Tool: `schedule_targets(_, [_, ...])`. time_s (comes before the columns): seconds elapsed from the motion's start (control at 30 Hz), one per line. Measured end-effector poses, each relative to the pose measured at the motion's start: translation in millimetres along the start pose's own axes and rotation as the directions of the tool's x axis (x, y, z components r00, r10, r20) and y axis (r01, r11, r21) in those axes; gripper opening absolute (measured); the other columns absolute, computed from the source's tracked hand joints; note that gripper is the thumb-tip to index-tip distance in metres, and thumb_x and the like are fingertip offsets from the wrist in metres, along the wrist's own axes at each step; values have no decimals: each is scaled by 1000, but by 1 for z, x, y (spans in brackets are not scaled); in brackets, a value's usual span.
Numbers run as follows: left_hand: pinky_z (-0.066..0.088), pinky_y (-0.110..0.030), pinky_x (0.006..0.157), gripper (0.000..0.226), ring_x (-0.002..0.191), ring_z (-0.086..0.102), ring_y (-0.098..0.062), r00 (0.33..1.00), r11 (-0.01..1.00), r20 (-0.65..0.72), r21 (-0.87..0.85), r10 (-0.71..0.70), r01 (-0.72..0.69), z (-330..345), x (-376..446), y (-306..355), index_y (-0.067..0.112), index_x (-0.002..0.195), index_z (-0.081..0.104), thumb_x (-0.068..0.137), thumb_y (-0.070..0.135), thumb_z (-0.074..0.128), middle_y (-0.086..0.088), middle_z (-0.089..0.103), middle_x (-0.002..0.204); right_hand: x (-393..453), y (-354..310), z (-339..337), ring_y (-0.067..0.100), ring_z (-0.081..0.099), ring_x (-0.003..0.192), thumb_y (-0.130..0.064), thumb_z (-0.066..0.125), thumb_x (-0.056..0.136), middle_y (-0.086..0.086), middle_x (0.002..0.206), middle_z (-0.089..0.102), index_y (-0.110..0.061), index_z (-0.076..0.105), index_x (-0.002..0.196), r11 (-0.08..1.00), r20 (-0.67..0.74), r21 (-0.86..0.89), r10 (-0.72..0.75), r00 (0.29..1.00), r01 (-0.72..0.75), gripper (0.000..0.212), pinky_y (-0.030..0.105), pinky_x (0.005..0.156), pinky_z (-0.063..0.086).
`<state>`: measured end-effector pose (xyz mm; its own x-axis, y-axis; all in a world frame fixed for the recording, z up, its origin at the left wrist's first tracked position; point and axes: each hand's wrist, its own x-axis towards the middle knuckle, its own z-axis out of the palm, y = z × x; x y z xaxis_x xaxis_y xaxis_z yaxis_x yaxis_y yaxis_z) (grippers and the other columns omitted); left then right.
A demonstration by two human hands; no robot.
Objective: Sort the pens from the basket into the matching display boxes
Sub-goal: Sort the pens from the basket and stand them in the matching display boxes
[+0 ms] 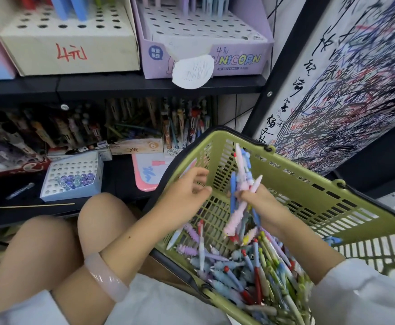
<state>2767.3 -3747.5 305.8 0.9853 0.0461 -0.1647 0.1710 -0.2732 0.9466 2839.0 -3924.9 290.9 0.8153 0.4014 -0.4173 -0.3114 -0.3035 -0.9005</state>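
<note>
A green plastic basket point(313, 184) sits tilted at my right, its low end heaped with several pastel pens point(243, 268). My right hand point(259, 205) grips a bunch of pink and blue pens point(239, 184) upright over the basket. My left hand point(184, 193) hovers just left of that bunch with loosely curled fingers; whether it holds anything is unclear. On the upper shelf stand a lilac "UNICORN" display box point(236, 59) and a cream box point(69, 41), both with hole grids and a few pens at the back.
The lower shelf carries a small blue hole-grid box point(74, 177) with round-topped pens, a pink-rimmed scribble board point(149, 172) and packed pen boxes point(182, 127) behind. A scribbled test paper point(346, 78) covers the panel at right. My knees point(93, 221) are below the shelf.
</note>
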Motion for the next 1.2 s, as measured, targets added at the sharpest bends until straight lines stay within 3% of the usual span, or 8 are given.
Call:
schedule_targets(0.13, [32, -34, 108, 77, 129, 36, -9, 962, 991, 238, 29, -136, 133, 14, -2, 2, 36, 142, 16, 82, 45, 64, 6, 35, 143, -7, -18, 10, 13, 64, 73, -5, 47, 92, 3, 81, 66, -13, 59, 100, 950, 32, 311, 1, 999, -11, 16, 25, 60, 54])
schedule_targets(0.23, [40, -23, 97, 77, 114, 46, 5, 940, 979, 323, -131, -108, 157, 26, -3, 8, 44, 135, 17, 79, 37, 69, 20, 46, 127, -12, -24, 20, 16, 67, 76, -11, 49, 91, 2, 81, 69, -15, 62, 102, 872, 73, 488, 5, 997, -40, 17, 30, 62, 56])
schedule_targets(0.4, [51, -26, 86, 67, 97, 56, 3, 976, 959, 197, -247, -88, 137, 31, -2, 13, 37, 127, 31, 78, 10, 67, 22, 52, 108, -17, -29, 36, 16, 66, 100, -19, 49, 94, -2, 100, 72, -31, 67, 98, 919, -21, 377, -114, 993, 114, 22, 36, 73, 54])
schedule_targets(0.47, [54, -26, 71, 63, 93, 61, -7, 984, 955, 151, -264, -97, 135, 30, -4, 16, 35, 125, 38, 77, 2, 63, 13, 57, 109, -20, -30, 40, 13, 66, 100, -20, 48, 94, -6, 100, 72, -36, 65, 100, 927, -82, 328, -164, 983, 182, 23, 37, 70, 54])
schedule_targets(0.53, [56, -36, 74, 58, 102, 62, -20, 986, 955, 113, -260, -119, 145, 28, -7, 18, 31, 121, 43, 77, -2, 60, 0, 57, 119, -22, -32, 42, 13, 67, 98, -16, 49, 95, -5, 101, 71, -32, 61, 107, 915, -122, 324, -212, 970, 241, 23, 34, 62, 53])
schedule_targets(0.77, [49, -44, 86, 42, 103, 59, -28, 994, 995, 69, -35, -91, 93, 22, -13, 30, 25, 114, 44, 79, 8, 59, -9, 57, 119, -28, -41, 43, 20, 64, 88, -10, 50, 94, 7, 88, 63, -7, 58, 108, 818, -247, 496, -188, 951, 291, 16, 32, 74, 54])
schedule_targets(1.03, [45, -27, 63, 41, 85, 57, -21, 989, 977, 82, 186, -124, 108, 22, -11, 32, 16, 122, 41, 84, 11, 58, -5, 55, 106, -25, -46, 35, 15, 61, 72, -23, 49, 96, 3, 74, 60, -12, 56, 89, 771, -330, 576, -84, 940, 270, 15, 30, 68, 52])
schedule_targets(1.2, [48, -31, 71, 29, 80, 57, -21, 985, 980, 1, 100, -171, 170, 18, -10, 23, 8, 109, 51, 84, 16, 64, -9, 57, 97, -16, -58, 14, 15, 67, 78, -21, 44, 99, 10, 88, 66, -7, 52, 106, 642, -515, 638, -54, 855, 425, 18, 24, 68, 55])
